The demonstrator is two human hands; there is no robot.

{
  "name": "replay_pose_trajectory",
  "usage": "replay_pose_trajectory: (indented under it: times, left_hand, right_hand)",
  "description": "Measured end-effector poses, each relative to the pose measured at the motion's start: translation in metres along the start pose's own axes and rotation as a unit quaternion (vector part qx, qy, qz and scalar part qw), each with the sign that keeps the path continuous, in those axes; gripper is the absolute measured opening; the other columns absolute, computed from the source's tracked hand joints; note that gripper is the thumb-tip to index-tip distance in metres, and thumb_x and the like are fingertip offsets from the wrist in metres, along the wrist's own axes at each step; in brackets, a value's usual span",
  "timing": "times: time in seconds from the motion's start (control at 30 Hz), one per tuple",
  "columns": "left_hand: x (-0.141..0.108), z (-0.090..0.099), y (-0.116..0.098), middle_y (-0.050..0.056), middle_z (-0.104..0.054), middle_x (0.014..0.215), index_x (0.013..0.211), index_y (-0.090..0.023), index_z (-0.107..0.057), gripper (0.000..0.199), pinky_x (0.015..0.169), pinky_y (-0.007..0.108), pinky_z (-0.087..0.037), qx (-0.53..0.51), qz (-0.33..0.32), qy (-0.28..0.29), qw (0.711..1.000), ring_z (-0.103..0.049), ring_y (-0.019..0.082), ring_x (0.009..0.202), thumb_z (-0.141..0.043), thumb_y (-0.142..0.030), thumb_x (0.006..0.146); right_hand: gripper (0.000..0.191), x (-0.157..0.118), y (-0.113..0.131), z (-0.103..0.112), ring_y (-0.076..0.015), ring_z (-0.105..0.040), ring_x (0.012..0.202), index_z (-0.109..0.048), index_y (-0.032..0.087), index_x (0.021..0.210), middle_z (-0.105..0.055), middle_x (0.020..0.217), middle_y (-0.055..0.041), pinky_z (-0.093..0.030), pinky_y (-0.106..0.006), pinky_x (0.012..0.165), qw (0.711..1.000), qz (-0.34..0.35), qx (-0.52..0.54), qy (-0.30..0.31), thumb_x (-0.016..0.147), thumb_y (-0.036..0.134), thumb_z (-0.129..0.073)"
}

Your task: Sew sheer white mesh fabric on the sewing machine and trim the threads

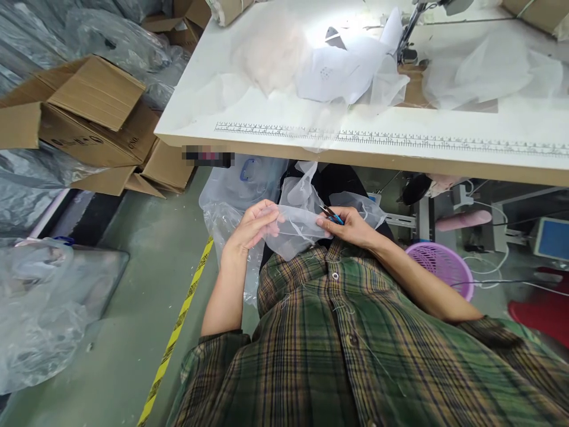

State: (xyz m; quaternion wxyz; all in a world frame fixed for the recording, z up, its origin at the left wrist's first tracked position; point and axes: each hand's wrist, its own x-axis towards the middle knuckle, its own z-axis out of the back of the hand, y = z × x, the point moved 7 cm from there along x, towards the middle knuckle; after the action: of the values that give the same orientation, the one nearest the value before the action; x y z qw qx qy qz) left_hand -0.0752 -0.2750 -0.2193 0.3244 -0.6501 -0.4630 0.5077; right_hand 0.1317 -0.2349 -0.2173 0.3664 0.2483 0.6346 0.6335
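Note:
A piece of sheer white fabric (297, 224) is stretched between my two hands, just above my lap. My left hand (255, 227) pinches its left end between thumb and fingers. At the other end, my right hand (347, 226) grips the fabric and also carries small thread snips (333, 216) with blue handles, their dark tips pointing up and left. More sheer fabric (302, 188) drapes over my legs below the table edge. The fingers of my right hand are partly hidden behind the cloth.
Ahead is a white sewing table (191, 112) with a printed ruler (382, 140) along its front. White fabric pieces (342, 71) lie near the sewing machine (408, 35). Open cardboard boxes (95, 95) stand left, a purple basket (440, 261) right. Yellow-black tape (178, 332) marks the floor.

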Motion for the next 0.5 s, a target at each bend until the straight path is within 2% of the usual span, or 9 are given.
replay_pose_trajectory:
  times: [0.07, 0.2, 0.3, 0.43, 0.5]
  left_hand:
    - [0.003, 0.002, -0.002, -0.002, -0.069, 0.066, 0.087, -0.015, -0.063, 0.036, 0.042, 0.016, -0.048, 0.003, 0.002, -0.027, 1.000, -0.054, 0.005, 0.040, -0.086, -0.036, 0.069]
    - [0.007, 0.003, -0.009, -0.001, -0.069, 0.062, 0.097, -0.015, -0.071, 0.039, 0.038, 0.016, -0.043, 0.045, 0.009, -0.052, 0.998, -0.051, 0.005, 0.037, -0.083, -0.042, 0.072]
    - [-0.004, 0.005, -0.014, -0.001, -0.067, 0.055, 0.099, -0.016, -0.075, 0.038, 0.033, 0.015, -0.033, 0.089, 0.008, -0.036, 0.995, -0.046, 0.005, 0.032, -0.082, -0.044, 0.074]
    - [-0.029, 0.007, -0.007, -0.001, -0.060, 0.042, 0.085, -0.015, -0.078, 0.037, 0.030, 0.017, -0.026, 0.128, 0.031, 0.050, 0.990, -0.043, 0.007, 0.028, -0.084, -0.048, 0.069]
    - [-0.034, 0.014, -0.007, 0.000, -0.060, 0.042, 0.079, -0.014, -0.078, 0.038, 0.032, 0.018, -0.030, 0.114, 0.018, 0.043, 0.992, -0.044, 0.008, 0.030, -0.087, -0.048, 0.064]
  right_hand:
    - [0.046, 0.002, -0.001, 0.002, -0.0108, -0.043, 0.054, -0.067, 0.015, 0.076, -0.056, 0.055, 0.0033, -0.036, -0.026, 0.056, 1.000, -0.001, -0.005, -0.007, 0.077, 0.061, -0.071]
    - [0.043, 0.004, 0.007, 0.006, -0.0125, -0.048, 0.059, -0.069, 0.015, 0.082, -0.056, 0.056, 0.0034, -0.039, -0.027, 0.062, 0.999, 0.026, -0.037, -0.010, 0.082, 0.058, -0.068]
    - [0.039, -0.007, 0.019, -0.002, -0.0130, -0.051, 0.061, -0.068, 0.015, 0.081, -0.058, 0.060, 0.0024, -0.041, -0.026, 0.062, 0.995, 0.041, -0.070, 0.065, 0.090, 0.053, -0.061]
    - [0.035, -0.027, 0.037, -0.036, -0.0129, -0.056, 0.062, -0.070, 0.016, 0.094, -0.063, 0.067, 0.0017, -0.044, -0.025, 0.060, 0.969, 0.049, -0.073, 0.231, 0.095, 0.049, -0.057]
    - [0.032, -0.020, 0.050, -0.052, -0.0137, -0.060, 0.068, -0.069, 0.017, 0.099, -0.068, 0.078, -0.0004, -0.047, -0.025, 0.066, 0.961, 0.092, -0.081, 0.248, 0.097, 0.045, -0.055]
